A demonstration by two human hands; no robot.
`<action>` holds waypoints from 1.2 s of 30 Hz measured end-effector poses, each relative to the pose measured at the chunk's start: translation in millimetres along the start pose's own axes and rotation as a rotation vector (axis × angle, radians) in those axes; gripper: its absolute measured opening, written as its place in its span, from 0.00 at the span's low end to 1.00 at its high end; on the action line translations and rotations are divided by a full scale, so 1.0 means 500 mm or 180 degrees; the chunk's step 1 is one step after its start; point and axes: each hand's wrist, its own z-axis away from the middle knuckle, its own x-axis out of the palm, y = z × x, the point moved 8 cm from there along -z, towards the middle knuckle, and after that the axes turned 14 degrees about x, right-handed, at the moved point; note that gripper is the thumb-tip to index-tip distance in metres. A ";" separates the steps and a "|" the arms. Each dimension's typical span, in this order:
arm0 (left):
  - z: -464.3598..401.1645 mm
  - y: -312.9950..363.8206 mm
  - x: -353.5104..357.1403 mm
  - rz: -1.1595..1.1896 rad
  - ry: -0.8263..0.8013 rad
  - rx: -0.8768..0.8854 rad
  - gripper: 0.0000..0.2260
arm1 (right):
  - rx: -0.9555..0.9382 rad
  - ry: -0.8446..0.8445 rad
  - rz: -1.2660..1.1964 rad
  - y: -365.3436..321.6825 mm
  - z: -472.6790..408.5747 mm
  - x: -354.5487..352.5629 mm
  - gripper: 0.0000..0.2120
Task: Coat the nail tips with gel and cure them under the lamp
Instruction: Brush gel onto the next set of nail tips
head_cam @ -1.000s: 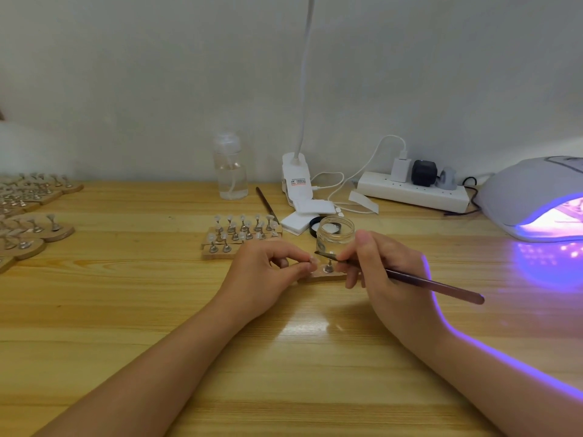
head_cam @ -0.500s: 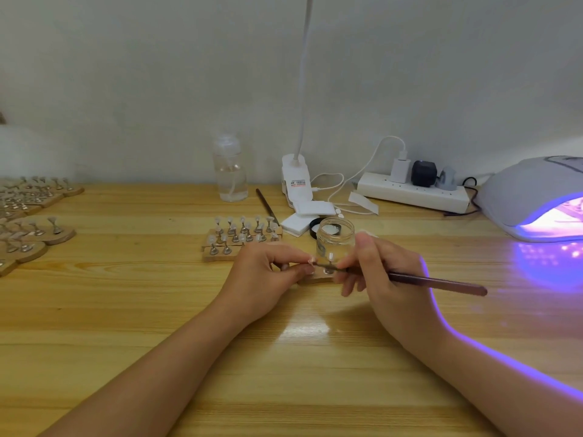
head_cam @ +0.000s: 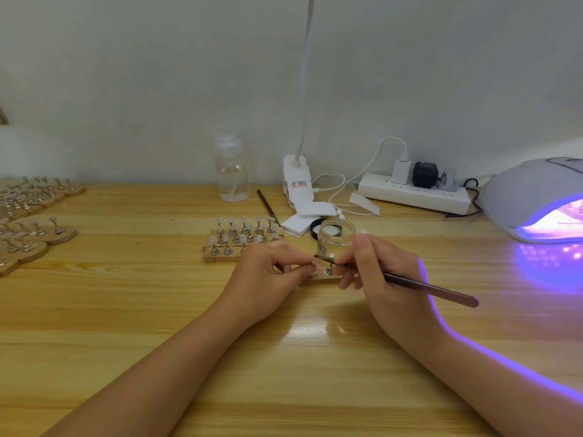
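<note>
My right hand [head_cam: 375, 272] grips a thin dark brush [head_cam: 432, 290], its tip reaching left over a small nail tip held in the fingertips of my left hand [head_cam: 268, 275]. Both hands hover over a small wooden holder [head_cam: 318, 279] with a metal stand on it. Just behind stands an open clear gel jar [head_cam: 336, 236]. A wooden block of nail tips on stands [head_cam: 243, 236] sits behind my left hand. At the right edge the white curing lamp [head_cam: 530, 197] glows violet.
More wooden holders with stands [head_cam: 34, 216] crowd the left edge. Along the wall are a clear pump bottle [head_cam: 230, 171], a clip lamp base [head_cam: 296, 181], a power strip [head_cam: 413, 193] with cables, white pads [head_cam: 303, 219], a black lid and a second brush [head_cam: 268, 206].
The brush tip has shifted slightly left over the nail tip, and the brush handle has dipped lower again. My left hand stays in place.
</note>
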 end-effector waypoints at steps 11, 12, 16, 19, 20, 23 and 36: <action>0.001 -0.005 -0.002 -0.0008 0.0041 -0.0116 0.09 | 0.0135 -0.0013 -0.0023 0.008 0.001 -0.001 0.19; 0.001 -0.005 -0.003 -0.0019 0.0055 -0.0126 0.09 | 0.0139 -0.0001 -0.0063 0.009 0.002 -0.003 0.20; -0.001 -0.005 -0.002 -0.0031 0.0027 -0.0069 0.09 | -0.0092 -0.0030 0.0066 -0.001 0.002 -0.001 0.17; -0.001 -0.004 -0.002 0.0031 0.0041 -0.0055 0.09 | 0.0080 -0.0174 -0.0015 0.006 0.001 0.006 0.18; -0.001 -0.005 -0.002 0.0048 0.0073 -0.0075 0.08 | 0.0152 -0.0197 -0.0075 0.010 0.002 0.006 0.20; 0.000 -0.010 -0.006 0.0081 0.0184 -0.0127 0.08 | 0.0054 -0.0153 -0.0123 0.005 0.004 0.003 0.19; 0.001 -0.013 -0.007 0.0236 0.0215 -0.0219 0.06 | 0.0121 -0.0058 -0.0207 0.001 -0.002 -0.001 0.18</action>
